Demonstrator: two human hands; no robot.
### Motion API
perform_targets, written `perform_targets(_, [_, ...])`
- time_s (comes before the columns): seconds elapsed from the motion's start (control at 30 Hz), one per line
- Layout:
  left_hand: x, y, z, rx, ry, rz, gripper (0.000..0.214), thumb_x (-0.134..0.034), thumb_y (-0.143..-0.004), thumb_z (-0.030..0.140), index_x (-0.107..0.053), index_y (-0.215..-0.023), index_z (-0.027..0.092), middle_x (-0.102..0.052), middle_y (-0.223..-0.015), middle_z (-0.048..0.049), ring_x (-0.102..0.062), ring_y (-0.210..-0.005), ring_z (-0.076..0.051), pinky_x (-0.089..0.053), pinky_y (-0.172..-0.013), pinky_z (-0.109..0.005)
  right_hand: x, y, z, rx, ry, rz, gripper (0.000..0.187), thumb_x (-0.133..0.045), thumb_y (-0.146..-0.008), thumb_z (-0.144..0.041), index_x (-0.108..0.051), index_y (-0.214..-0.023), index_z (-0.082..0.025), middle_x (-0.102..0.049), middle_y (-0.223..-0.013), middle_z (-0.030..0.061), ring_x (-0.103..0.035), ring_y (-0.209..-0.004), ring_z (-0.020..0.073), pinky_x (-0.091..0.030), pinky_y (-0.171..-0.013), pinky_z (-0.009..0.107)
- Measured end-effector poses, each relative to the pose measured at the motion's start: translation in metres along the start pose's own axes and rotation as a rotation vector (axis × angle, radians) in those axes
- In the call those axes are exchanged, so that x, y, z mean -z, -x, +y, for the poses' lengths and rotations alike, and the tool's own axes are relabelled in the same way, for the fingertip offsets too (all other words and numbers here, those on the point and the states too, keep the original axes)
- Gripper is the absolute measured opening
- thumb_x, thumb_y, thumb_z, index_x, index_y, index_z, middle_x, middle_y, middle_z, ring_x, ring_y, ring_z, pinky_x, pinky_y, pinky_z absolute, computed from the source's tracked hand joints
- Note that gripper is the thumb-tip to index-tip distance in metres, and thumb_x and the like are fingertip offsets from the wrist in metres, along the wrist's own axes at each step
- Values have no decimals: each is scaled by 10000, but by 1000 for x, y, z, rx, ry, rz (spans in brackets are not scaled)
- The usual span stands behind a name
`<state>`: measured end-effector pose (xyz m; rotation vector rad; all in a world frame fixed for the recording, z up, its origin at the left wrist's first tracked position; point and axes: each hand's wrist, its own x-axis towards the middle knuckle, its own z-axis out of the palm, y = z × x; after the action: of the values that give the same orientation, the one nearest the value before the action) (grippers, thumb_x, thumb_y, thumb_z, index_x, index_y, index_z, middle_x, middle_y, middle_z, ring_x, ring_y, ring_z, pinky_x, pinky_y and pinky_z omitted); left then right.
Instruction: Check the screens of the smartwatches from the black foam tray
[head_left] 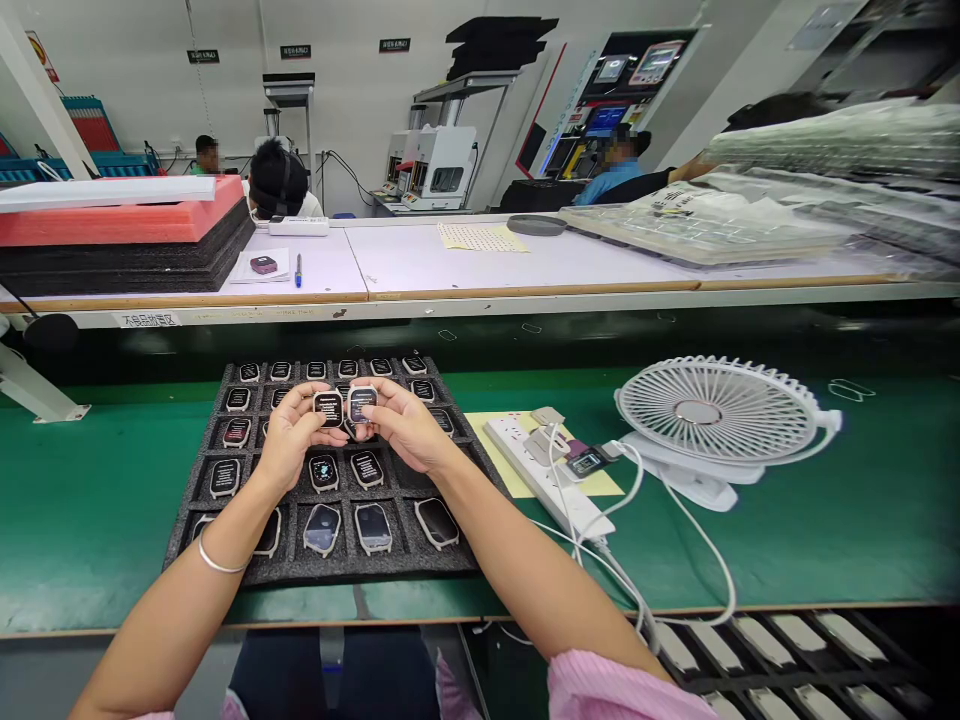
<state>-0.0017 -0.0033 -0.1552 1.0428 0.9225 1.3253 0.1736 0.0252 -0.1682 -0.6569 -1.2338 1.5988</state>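
Above a black foam tray (pixel 289 570), my left hand (pixel 289 435) grips a smartwatch body (pixel 328 407) whose lit screen shows lines of text. Close beside it, my right hand (pixel 409 425) holds a second smartwatch (pixel 363 403), thumb resting on its screen, which also shows text. Rows of similar strapless watches fill the tray's compartments. One watch (pixel 324 472) below my hands shows a dial, and another watch (pixel 367 468) shows text. In the front row, a watch (pixel 373 527) has a dark, reflecting screen. My hands and forearms hide some compartments.
Right of the tray, a white power strip (pixel 525 455) with chargers and cables lies on yellow paper. A white fan (pixel 697 415) stands farther right. A raised shelf (pixel 405 255) runs behind, bearing foam sheets (pixel 112 225) and plastic-wrapped trays (pixel 712 220). More trays (pixel 795 660) sit below the bench edge.
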Motion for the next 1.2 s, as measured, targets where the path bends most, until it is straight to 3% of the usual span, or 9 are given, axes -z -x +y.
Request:
perform_targets(0.43, [0,0,-1,-12,-7,4,427,-721,-672,271,-562,-1057,178,-666,-863,24,-708,-538,-140,-626,-552,-278,1,1,0,0,-4,-36,397,-718,-731,-140,-629,-1111,-211,-680,-867,-11,-639,-612,97,-516,-610,250])
perform_targets(0.67, [-1,1,0,-20,-21,-12,477,-712,-630,189,-568,-1085,182,-674,-952,7,-725,-585,-142,-632,-600,-280,1,-1,3,40,-13,-35,475,-767,-653,-95,-615,-1086,-219,-659,-914,-21,-606,-642,83,-518,-615,234])
perform_targets(0.9, [0,0,-2,15,-20,-53,394,-688,-760,400,-585,-1060,165,-663,-796,10,-709,-545,-162,-621,-546,-312,-1,-3,4,-19,-58,49,308,-731,-797,-417,-626,-985,-197,-646,-743,-14,-559,-527,92,-449,-479,220])
perform_targets(1.2, [2,1,0,12,-3,-64,383,-672,-704,325,-594,-1048,175,-681,-851,0,-712,-551,-172,-623,-562,-331,1,-2,4,-16,-72,22,380,-820,-705,-317,-639,-1016,-193,-670,-776,-13,-574,-545,90,-475,-500,227])
